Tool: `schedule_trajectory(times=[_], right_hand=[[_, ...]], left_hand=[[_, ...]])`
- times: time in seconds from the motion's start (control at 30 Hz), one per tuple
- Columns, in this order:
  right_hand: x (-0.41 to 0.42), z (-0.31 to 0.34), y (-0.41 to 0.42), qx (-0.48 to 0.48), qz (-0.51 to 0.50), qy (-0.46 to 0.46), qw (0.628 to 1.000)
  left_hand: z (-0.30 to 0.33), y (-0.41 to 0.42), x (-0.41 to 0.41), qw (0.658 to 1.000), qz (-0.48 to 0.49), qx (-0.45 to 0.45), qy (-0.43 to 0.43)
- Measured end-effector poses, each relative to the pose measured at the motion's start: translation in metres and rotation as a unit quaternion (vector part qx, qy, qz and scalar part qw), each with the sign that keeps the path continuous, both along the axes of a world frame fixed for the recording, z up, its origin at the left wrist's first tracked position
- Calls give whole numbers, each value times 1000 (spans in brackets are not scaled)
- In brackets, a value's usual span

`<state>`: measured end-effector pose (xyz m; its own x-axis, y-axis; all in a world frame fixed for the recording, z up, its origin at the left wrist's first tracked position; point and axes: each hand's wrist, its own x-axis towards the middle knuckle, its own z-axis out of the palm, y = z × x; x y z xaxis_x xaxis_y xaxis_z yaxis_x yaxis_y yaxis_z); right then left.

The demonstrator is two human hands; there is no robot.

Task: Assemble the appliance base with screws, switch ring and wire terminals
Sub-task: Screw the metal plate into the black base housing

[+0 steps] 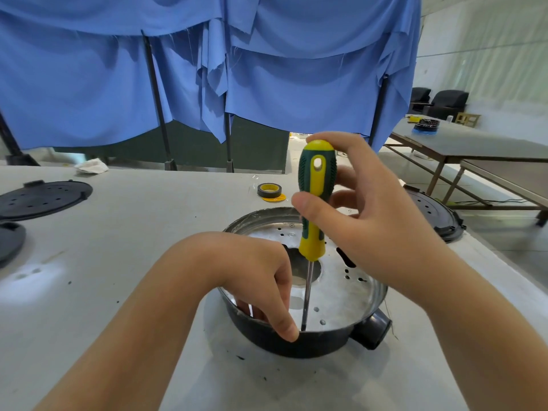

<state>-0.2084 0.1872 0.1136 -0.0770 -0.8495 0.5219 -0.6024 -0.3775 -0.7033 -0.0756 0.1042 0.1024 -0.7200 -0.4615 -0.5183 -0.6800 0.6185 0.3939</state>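
Base (pixel 341 292) sits on the worktop (pixel 133 262). Step in hand: screw fastening. Right grip (pixel 364 215) holds the screwdriver (pixel 314 200) upright; left grip (pixel 267 289) pinches at its tip (screw hidden). Next: press down, keep the shaft vertical, turn.

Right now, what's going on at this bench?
A person is driving a screw into the appliance base, a round black-walled pan with a perforated metal floor, on the grey table. The right hand holds the green-and-yellow screwdriver upright by its handle. The left hand reaches inside the near rim and steadies the shaft near its tip. A tape roll lies behind the base, and black lids lie at the left.
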Motion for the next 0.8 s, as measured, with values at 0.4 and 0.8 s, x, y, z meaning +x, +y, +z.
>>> schedule_trajectory(times=[0.4, 0.8], right_hand=[[-20, 4, -3, 28, 44, -64, 997], [-80, -2, -9, 51, -176, 56, 982]], left_hand=[[-3, -4, 1, 1000, 1, -12, 8], [-3, -2, 4, 999, 8, -32, 0]])
